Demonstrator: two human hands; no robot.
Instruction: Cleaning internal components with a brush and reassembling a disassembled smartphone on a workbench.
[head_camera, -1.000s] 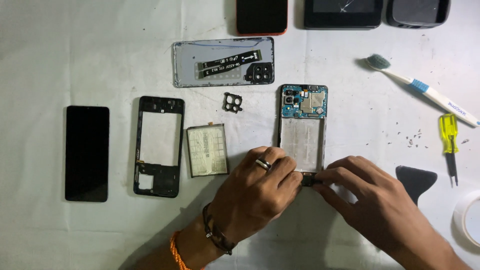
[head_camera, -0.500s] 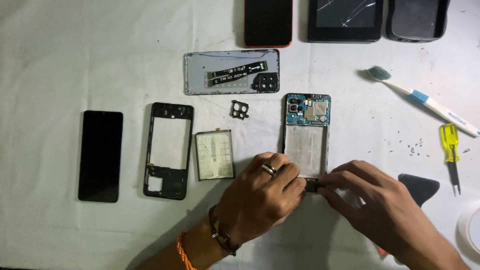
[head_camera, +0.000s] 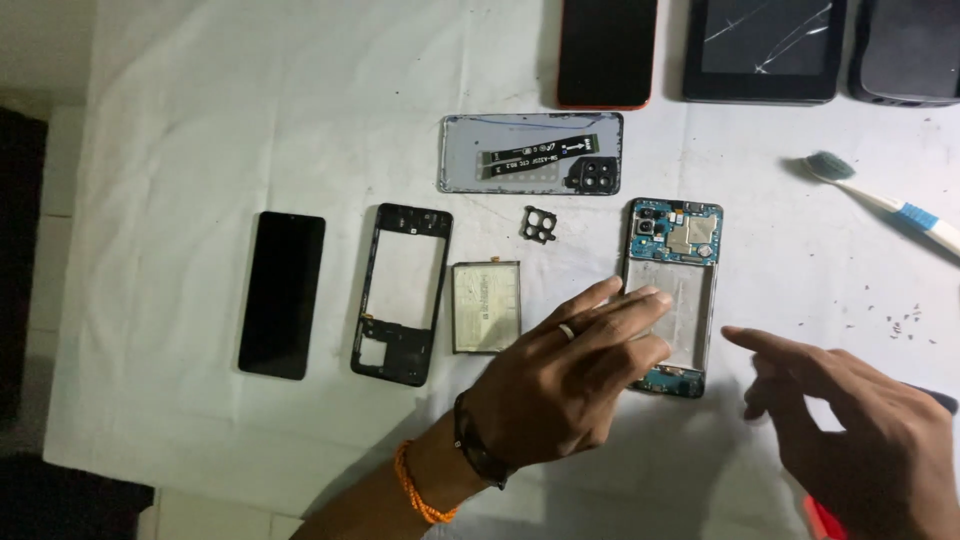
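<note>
An opened phone chassis (head_camera: 673, 290) with a blue circuit board at its top and a small board at its bottom lies on the white cloth. My left hand (head_camera: 570, 385), with a ring and a wrist band, hovers over its lower left side, fingers spread and holding nothing. My right hand (head_camera: 860, 430) is to the right of the chassis, index finger extended toward it and holding nothing. A flat battery (head_camera: 486, 306) lies just left of my left hand. A black mid-frame (head_camera: 402, 294), a black screen panel (head_camera: 283, 294), a small camera bezel (head_camera: 538, 224) and a grey back cover (head_camera: 530, 153) lie around.
A toothbrush (head_camera: 885, 205) lies at the right, with tiny screws (head_camera: 900, 322) scattered below it. Along the far edge stand an orange-edged phone (head_camera: 606, 52), a cracked tablet (head_camera: 765, 50) and a dark device (head_camera: 910, 50). The table's left edge (head_camera: 75, 300) drops to a dark floor.
Both hands have let go of the chassis's bottom edge and drawn apart; the right hand moved right, the left hand opened flat. The camera shifted, so everything sits further right.
</note>
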